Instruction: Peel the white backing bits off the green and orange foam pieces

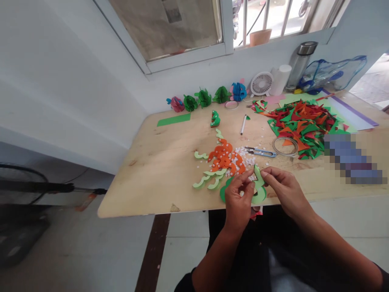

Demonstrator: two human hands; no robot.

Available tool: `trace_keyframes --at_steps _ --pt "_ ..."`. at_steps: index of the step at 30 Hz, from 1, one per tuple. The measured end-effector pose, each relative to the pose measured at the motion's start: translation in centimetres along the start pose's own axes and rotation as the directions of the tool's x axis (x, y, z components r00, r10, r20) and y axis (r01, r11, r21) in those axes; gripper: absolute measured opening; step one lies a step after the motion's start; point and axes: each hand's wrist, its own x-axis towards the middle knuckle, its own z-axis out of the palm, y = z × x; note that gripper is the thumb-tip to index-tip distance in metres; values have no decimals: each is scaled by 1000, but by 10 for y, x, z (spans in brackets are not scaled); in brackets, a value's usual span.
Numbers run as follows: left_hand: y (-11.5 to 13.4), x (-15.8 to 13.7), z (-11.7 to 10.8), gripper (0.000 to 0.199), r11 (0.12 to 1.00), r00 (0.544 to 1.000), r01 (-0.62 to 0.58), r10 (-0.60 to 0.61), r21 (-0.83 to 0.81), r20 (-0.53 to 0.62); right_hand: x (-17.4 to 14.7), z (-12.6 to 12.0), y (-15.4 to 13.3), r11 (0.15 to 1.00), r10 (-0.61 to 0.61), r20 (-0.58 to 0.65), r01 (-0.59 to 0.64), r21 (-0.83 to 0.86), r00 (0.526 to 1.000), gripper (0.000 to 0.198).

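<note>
At the left, a flat green strip is laid on the counter, and a row of folded paper ornaments is lined up along the wall. Nearer the front edge, pale green wavy strips are scattered around a heap of orange wavy pieces, over which small white bits are spread. At the front edge, a green paper cutout is held between both hands. It is gripped by the fingers of the left hand on its left side; its upper tip is pinched between the thumb and fingers of the right hand. A white pen is seen farther back, and blue-handled snips are placed just beyond the hands, beside the white bits. Farther right, a ring of tape is rested against a large pile of red, orange and green scraps. Behind, a small fan and a bottle are stood against the wall.
</note>
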Motion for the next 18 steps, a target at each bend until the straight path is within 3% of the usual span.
trace_keyframes --at_steps 9,18 --pt "-1 -1 0 29 999 1000 5 -5 -34 7 -4 1 -6 979 -82 -30 75 -189 996 31" --pt "6 -5 0 28 991 999 44 -44 -124 3 -5 0 3 967 -125 -41 113 -228 991 27"
